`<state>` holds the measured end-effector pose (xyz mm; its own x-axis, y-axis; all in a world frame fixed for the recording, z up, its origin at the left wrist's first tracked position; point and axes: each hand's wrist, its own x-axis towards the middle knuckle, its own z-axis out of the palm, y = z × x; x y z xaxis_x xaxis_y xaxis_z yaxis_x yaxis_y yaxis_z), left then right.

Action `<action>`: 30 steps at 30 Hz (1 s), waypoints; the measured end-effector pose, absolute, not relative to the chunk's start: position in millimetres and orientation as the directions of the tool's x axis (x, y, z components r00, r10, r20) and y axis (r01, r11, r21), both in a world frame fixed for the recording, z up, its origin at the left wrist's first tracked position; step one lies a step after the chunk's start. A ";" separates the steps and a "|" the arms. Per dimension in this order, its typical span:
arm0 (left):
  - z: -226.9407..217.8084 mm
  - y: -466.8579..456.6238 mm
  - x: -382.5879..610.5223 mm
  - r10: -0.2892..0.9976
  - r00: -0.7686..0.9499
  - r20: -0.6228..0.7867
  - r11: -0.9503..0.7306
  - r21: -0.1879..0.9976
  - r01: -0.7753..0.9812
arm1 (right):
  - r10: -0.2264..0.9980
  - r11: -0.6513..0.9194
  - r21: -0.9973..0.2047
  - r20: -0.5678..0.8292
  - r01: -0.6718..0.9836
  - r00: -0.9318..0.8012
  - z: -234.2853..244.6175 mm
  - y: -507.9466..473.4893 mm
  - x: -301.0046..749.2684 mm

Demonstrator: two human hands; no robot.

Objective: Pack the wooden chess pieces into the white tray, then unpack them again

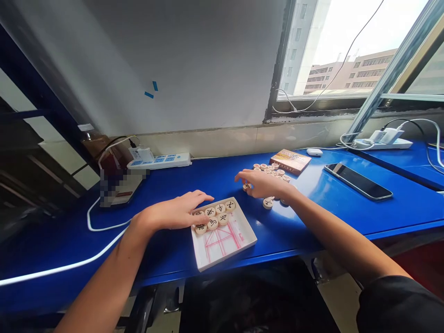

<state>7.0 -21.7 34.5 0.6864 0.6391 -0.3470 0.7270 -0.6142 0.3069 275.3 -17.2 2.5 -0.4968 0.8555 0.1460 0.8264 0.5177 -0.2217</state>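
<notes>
Near the lens, a black sleeve (pixel 395 307) is covering the right upper arm. The left hand (pixel 175 212) is lying open and relaxed, grasping nothing, its fingers (pixel 203 198) extending over the left end of the tray. The tray (pixel 244 247) is a shallow white one, sitting on the blue desk (pixel 329 208), with pink lines marked across its floor. Seven round wooden pieces (pixel 217 216) with black characters are sitting in its far half; another may be hidden behind the left hand.

The right hand (pixel 262 183) is curving downward just beyond the tray, its fingertips (pixel 243 176) reaching toward a small piece (pixel 247 187). Whether it is gripping that piece, I cannot tell. Two pieces (pixel 267 203) are lying beneath its heel, and a loose cluster of pieces (pixel 270 172) is spreading toward a flat printed box (pixel 290 161).

Farther along the desk, a phone (pixel 358 181) and a white earbud case (pixel 314 151) are resting. A power strip (pixel 158 161) and a second strip (pixel 383 144) are lying against the wall (pixel 194 60), and a window (pixel 333 46) is showing buildings.
</notes>
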 end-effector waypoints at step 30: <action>31.6 -20.0 6.6 0.655 0.673 -0.344 -0.615 0.275 0.739 | 0.883 0.469 -0.112 0.021 0.876 -0.469 34.4 -51.3 288.3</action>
<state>6.6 -20.0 31.6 0.6731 0.6549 -0.3436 0.7389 -0.6152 0.2749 288.3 -51.3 34.4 -0.4695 0.8827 0.0215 0.8762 0.4687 -0.1121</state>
